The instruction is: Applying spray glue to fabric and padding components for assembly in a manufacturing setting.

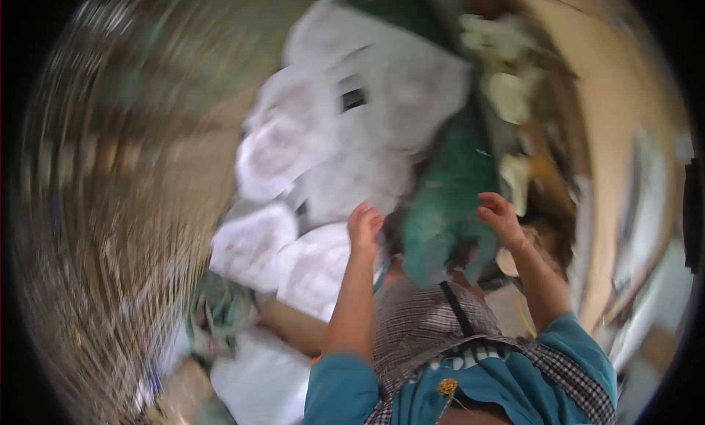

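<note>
My left hand (365,225) hangs in the air in front of the pale, stained white sacks (352,175). Its fingers are loosely bent, and I see nothing in them. Across from it, my right hand (501,219) hovers with slightly curled fingers apart and nothing between them. A green bag or sheet (449,205) lies between the two hands, nearest the right one; blur hides whether it is cloth or plastic. The white sacks lie flat and overlap, with greyish-brown round smudges and a small dark square patch (352,95).
At the right, pale yellowish scraps (508,98) lie along a tan wall or board (602,131). A crumpled greenish bundle (217,315) and a white sheet-like piece (261,377) lie at the lower left. The left side is smeared by motion.
</note>
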Available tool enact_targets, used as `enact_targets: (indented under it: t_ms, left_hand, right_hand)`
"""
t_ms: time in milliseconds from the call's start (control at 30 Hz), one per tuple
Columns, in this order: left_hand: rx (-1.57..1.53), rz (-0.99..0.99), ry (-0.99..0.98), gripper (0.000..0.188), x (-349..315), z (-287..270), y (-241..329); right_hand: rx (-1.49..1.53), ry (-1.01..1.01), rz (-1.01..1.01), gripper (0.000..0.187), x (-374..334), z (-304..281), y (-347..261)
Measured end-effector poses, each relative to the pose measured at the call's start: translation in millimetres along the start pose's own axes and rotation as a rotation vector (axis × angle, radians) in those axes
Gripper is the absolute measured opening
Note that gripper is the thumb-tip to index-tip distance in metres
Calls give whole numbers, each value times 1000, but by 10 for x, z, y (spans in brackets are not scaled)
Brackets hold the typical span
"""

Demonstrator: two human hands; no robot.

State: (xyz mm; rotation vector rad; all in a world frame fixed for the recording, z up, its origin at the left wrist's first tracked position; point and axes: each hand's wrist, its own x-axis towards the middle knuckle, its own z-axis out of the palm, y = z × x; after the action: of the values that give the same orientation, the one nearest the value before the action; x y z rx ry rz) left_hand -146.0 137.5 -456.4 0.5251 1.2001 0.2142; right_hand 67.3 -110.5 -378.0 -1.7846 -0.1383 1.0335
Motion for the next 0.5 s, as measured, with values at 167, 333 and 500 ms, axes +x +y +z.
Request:
enact_targets:
  t_ms: [167, 333, 500]
  left_hand:
    - [262, 55, -257, 36, -640, 1248, -258]
    - [365, 114, -597, 30, -1516, 2727, -744]
    - [483, -4, -891, 29, -2228, 3764, -1734]
  right_hand:
    - [-459, 593, -245, 21, -1090, -1353, -585]
    - [-872, 1161, -299, 17, -2045, -3018, -368]
    - [-1077, 1134, -273, 15, -2328, -3651, 12]
